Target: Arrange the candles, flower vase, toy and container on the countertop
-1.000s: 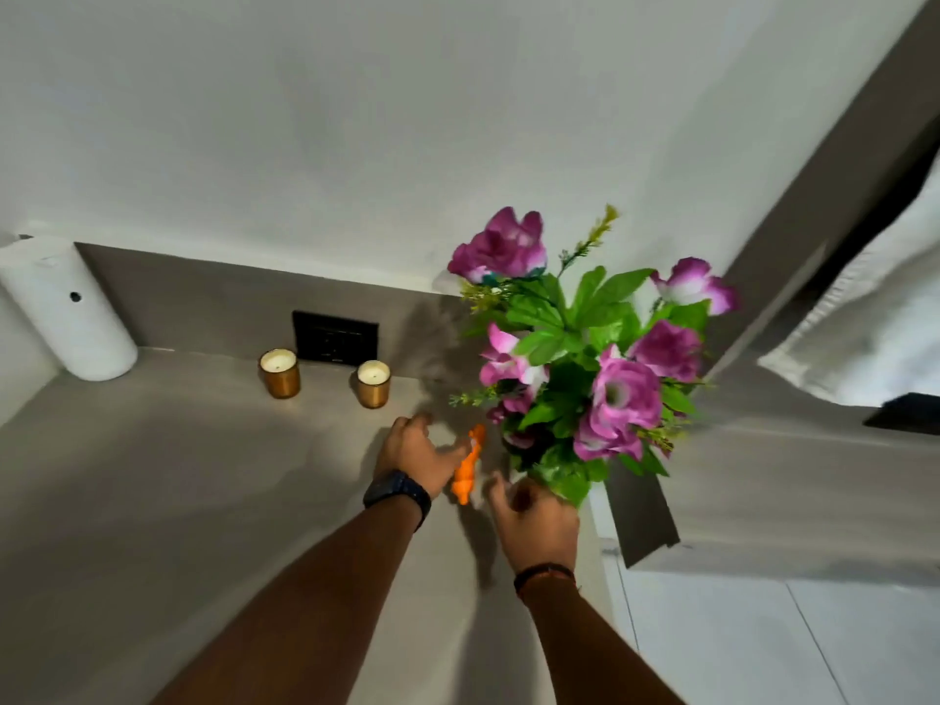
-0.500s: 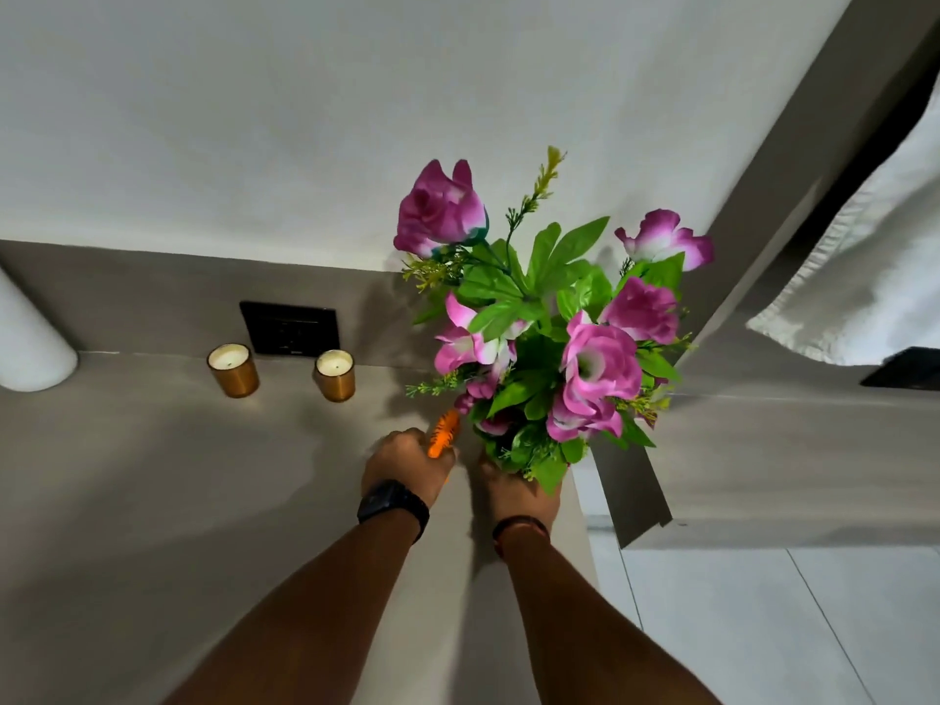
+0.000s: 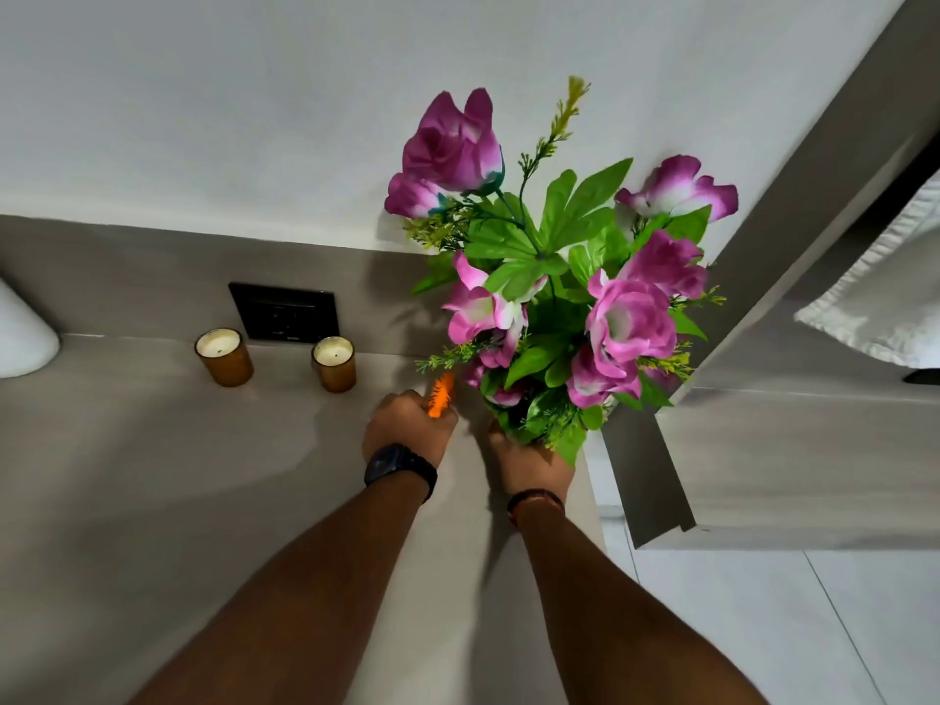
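A flower vase (image 3: 554, 297) full of purple flowers and green leaves stands near the right end of the grey countertop (image 3: 152, 501); the leaves hide the vase itself. My right hand (image 3: 529, 457) grips its base from the near side. My left hand (image 3: 407, 429), with a black watch on the wrist, holds a small orange striped toy (image 3: 441, 394) just left of the flowers. Two gold candles stand by the back wall, one at left (image 3: 224, 356) and one to its right (image 3: 334, 363). A white container (image 3: 23, 333) shows at the left edge.
A black socket plate (image 3: 285, 312) sits on the backsplash behind the candles. The countertop ends right of the vase, with a grey panel (image 3: 763, 450) beyond the gap and pale floor tiles (image 3: 763, 628) below. White bedding (image 3: 885, 307) shows at far right.
Both hands have moved away from me towards the back wall with the toy and vase. The view shifted right, so the white container slid mostly out of frame.
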Demonstrator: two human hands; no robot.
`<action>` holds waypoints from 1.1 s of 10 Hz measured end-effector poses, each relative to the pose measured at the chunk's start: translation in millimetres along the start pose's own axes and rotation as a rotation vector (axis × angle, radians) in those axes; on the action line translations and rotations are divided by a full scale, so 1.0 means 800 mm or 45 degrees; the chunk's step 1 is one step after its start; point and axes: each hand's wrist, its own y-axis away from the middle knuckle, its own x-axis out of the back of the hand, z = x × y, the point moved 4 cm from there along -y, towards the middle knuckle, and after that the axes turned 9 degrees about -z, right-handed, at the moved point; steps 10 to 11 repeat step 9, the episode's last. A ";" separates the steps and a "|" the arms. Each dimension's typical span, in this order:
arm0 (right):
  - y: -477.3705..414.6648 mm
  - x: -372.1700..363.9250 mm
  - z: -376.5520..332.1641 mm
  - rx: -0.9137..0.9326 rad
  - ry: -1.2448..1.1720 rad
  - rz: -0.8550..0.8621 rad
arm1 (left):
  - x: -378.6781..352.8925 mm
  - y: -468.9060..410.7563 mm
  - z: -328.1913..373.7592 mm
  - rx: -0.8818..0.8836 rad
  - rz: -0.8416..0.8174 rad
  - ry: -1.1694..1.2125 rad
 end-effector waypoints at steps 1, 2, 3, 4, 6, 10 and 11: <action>-0.004 -0.006 0.009 -0.070 -0.032 -0.111 | -0.001 -0.003 0.002 0.025 0.025 -0.014; -0.006 -0.004 0.006 0.000 -0.048 -0.022 | -0.003 -0.006 0.005 0.038 0.031 -0.020; -0.004 -0.005 0.000 0.020 -0.030 -0.018 | -0.005 -0.006 0.008 0.047 0.022 -0.034; -0.005 -0.007 0.005 -0.017 -0.054 -0.061 | -0.007 -0.007 0.010 0.051 0.009 -0.021; 0.008 0.009 -0.011 0.182 0.124 0.024 | -0.001 0.001 0.015 0.045 -0.009 0.032; 0.022 0.063 -0.023 0.135 0.547 -0.162 | 0.048 0.024 0.036 -0.288 0.080 -0.318; 0.022 0.063 -0.023 0.135 0.547 -0.162 | 0.048 0.024 0.036 -0.288 0.080 -0.318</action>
